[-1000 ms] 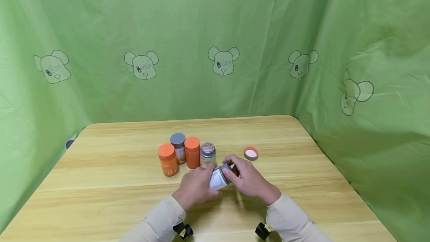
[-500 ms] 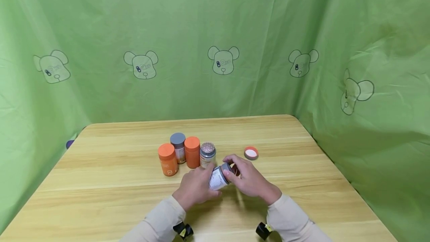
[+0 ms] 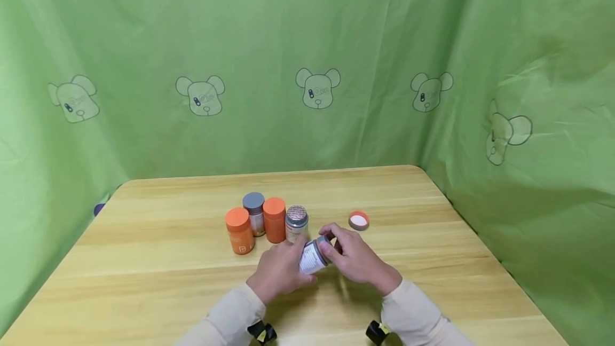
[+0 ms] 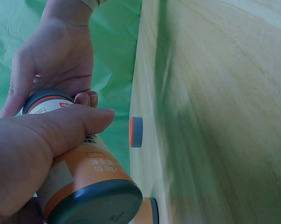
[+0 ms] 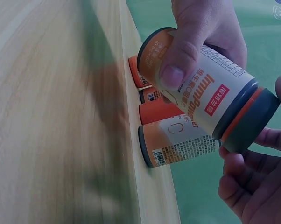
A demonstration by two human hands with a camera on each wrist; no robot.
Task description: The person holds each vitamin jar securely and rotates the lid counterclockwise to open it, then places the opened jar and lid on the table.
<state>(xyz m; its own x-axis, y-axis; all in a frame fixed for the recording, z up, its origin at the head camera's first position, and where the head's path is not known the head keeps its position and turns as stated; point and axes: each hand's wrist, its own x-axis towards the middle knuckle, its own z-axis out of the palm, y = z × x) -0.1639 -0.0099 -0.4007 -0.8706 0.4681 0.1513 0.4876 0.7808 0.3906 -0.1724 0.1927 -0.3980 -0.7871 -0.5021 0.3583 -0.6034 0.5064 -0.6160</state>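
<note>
My left hand (image 3: 281,267) grips a supplement bottle (image 3: 311,258) above the table, tilted with its capped end toward the right hand. In the right wrist view its label is white and orange, and the left thumb (image 5: 180,65) lies across it. My right hand (image 3: 355,258) pinches the dark grey cap (image 5: 252,121) of this bottle between thumb and curled fingers. An orange ring (image 5: 242,113) shows between cap and bottle body. Just behind the hands stands a similar bottle without a cap (image 3: 297,223), a printed seal over its mouth.
Left of the uncapped bottle stand an orange bottle (image 3: 275,220), a grey-capped bottle (image 3: 254,213) and another orange bottle (image 3: 239,231). A loose cap (image 3: 359,220) lies inside-up beyond the right hand. The wooden table (image 3: 144,260) is surrounded by green curtains (image 3: 259,25).
Both hands keep nearly the same place on the bottle and its cap; the right fingers shift only slightly. The head view has tilted a little.
</note>
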